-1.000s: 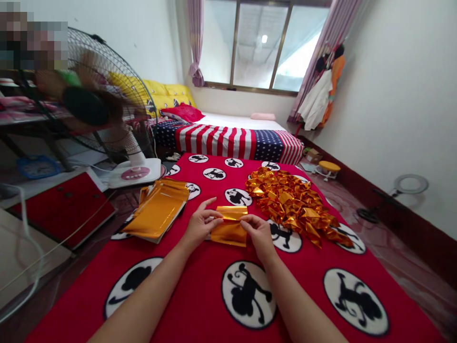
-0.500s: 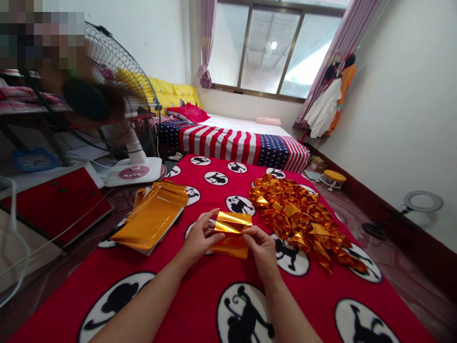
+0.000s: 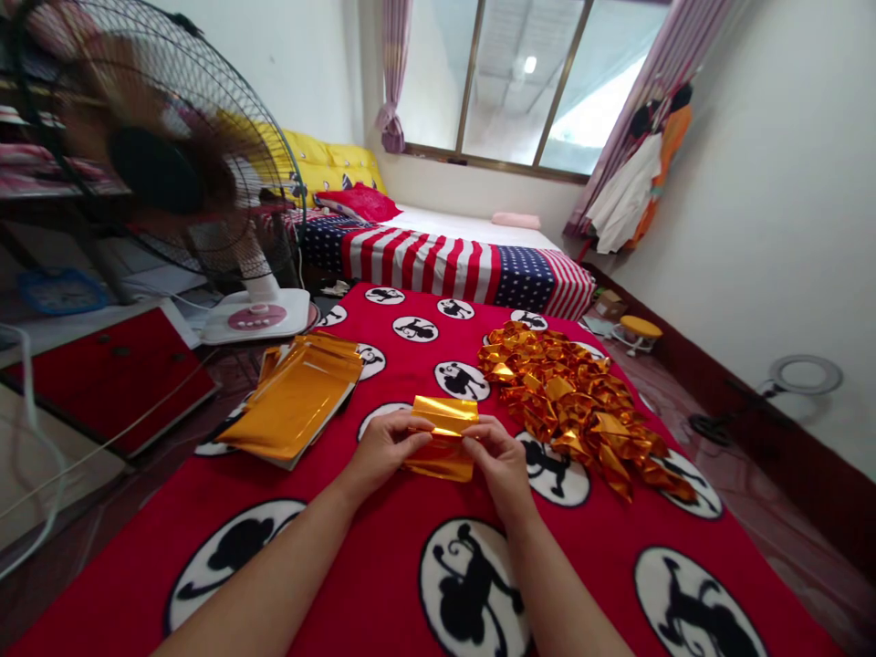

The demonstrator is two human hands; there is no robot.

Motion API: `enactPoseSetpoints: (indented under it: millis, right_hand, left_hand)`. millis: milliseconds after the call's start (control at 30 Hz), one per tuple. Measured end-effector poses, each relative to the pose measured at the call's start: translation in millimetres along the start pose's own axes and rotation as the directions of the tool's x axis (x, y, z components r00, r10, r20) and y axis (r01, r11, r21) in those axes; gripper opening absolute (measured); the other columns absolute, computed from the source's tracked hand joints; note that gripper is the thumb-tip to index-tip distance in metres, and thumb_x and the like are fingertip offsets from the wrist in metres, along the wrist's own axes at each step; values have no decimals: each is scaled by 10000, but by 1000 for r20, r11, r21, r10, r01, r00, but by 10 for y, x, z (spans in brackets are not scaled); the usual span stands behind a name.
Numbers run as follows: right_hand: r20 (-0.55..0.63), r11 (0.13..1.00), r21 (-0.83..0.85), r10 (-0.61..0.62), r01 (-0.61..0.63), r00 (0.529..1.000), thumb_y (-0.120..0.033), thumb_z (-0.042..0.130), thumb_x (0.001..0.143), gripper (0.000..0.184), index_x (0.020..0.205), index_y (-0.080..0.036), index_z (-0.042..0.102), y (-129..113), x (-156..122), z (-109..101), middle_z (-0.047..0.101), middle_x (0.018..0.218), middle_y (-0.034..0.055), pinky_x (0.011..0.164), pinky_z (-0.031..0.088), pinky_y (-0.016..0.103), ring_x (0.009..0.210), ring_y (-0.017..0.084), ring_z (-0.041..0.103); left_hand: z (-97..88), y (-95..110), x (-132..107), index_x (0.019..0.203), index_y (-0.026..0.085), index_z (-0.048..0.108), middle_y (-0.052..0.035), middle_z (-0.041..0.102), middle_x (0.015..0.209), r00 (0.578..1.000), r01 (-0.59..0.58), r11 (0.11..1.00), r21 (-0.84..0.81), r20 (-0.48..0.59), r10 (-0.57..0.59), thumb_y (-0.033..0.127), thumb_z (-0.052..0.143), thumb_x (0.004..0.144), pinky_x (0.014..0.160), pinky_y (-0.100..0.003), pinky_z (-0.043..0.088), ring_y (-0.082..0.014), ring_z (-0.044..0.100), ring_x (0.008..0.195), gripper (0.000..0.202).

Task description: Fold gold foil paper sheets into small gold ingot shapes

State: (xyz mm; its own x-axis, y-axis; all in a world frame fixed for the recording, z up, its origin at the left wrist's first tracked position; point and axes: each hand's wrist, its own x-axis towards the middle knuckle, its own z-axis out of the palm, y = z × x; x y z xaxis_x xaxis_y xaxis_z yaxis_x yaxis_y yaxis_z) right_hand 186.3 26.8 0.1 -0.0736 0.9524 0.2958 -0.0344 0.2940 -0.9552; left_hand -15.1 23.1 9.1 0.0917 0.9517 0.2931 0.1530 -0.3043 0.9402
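Observation:
A sheet of shiny gold foil, partly folded, is held between both my hands just above a red blanket printed with black monkeys in white circles. My left hand pinches its left edge with closed fingers. My right hand pinches the right edge the same way. A stack of flat gold foil sheets lies on the blanket to the left. To the right sits a heap of folded gold foil pieces.
A standing fan spins at the left, its white base by the blanket's far corner. Behind is a bed with a stars-and-stripes cover. A red board and a cable lie on the floor at left. A ring light stands at right.
Both hands have folded the foil sheet tighter and closed their fingers on it. The view has shifted a little, so the fan sits higher in the picture.

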Motion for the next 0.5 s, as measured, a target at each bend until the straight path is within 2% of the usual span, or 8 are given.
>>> enactPoseSetpoints:
  millis: [100, 267, 367, 500]
  right_hand:
    - [-19, 1000, 1, -27, 27, 999, -267, 709, 766, 55, 761, -212, 715, -7, 1, 8, 620, 1069, 56, 847, 470, 308, 998, 218, 599]
    - [-38, 998, 40, 51, -49, 998, -280, 731, 749, 90, 737, -199, 695, -20, -27, 32, 617, 820, 14, 682, 462, 249, 768, 157, 595]
    - [-68, 991, 73, 117, -112, 991, -290, 752, 728, 117, 735, -192, 687, -18, -37, 50, 602, 715, -9, 597, 433, 225, 650, 123, 559]
    - [-96, 980, 125, 164, -152, 982, -287, 792, 680, 155, 723, -187, 681, -28, -37, 79, 634, 694, -9, 585, 442, 223, 626, 121, 576]
  left_hand:
    - [3, -13, 1, 819, 174, 763, -74, 706, 861, 999, -41, 999, 19, 14, 41, 287, 686, 785, 691, -251, 497, -174, 650, 782, 141]
    - [18, -12, 7, 780, 182, 766, -76, 696, 895, 994, -105, 992, 63, -15, 106, 292, 691, 789, 737, -255, 493, -179, 649, 832, 133]
    - [33, 19, -3, 740, 175, 752, -61, 686, 806, 994, -103, 991, 86, -32, 106, 298, 687, 794, 668, -235, 470, -157, 629, 747, 149]
    - [49, 35, -17, 682, 163, 725, -30, 640, 677, 993, -86, 991, 98, -66, 93, 307, 700, 779, 572, -212, 412, -123, 560, 628, 175]
